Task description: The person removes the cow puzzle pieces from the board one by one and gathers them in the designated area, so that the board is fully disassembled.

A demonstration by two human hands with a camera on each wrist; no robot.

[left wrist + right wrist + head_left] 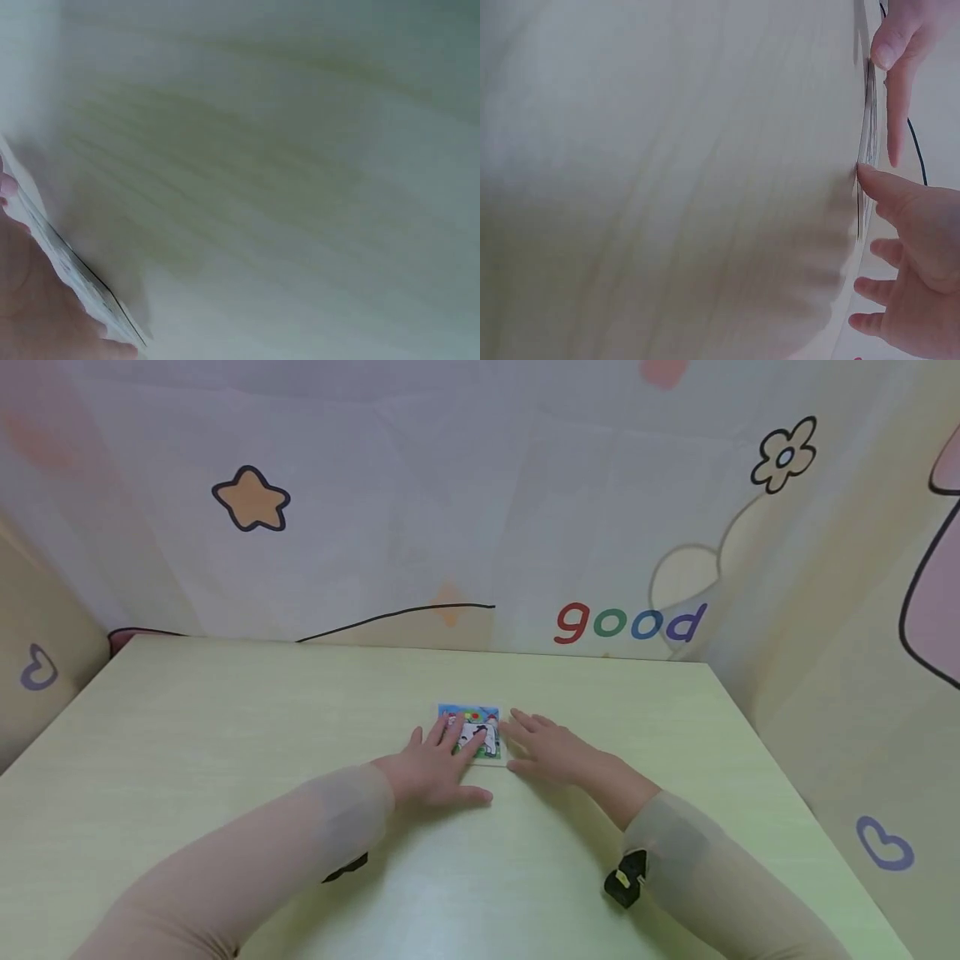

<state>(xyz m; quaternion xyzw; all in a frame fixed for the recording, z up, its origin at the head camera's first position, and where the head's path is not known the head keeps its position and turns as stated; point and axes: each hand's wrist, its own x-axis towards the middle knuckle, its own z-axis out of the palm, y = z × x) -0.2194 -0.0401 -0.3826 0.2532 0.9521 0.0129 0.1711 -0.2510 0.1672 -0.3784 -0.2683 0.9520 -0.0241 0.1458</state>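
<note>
A small, thin picture piece [491, 717] with cartoon figures, blue sky and a pale border lies on the table in the head view. My left hand [435, 772] rests across its left part, fingers spread, and covers some of the print. At its right edge, my right hand [555, 750] lies with straight fingers; the thumb is by the lower right corner. Thin layers show along the piece's edge [868, 112] in the right wrist view, but I cannot tell whether it is a booklet. The left wrist view catches the left hand [34, 289] beside that edge.
The pale wood-grain table [225, 727] spreads around both hands. Behind it hangs a printed cloth [420, 510] with a star, a flower and the word "good". Cloth also borders the left and right sides. Black wrist mounts [627, 878] sit under the sleeves.
</note>
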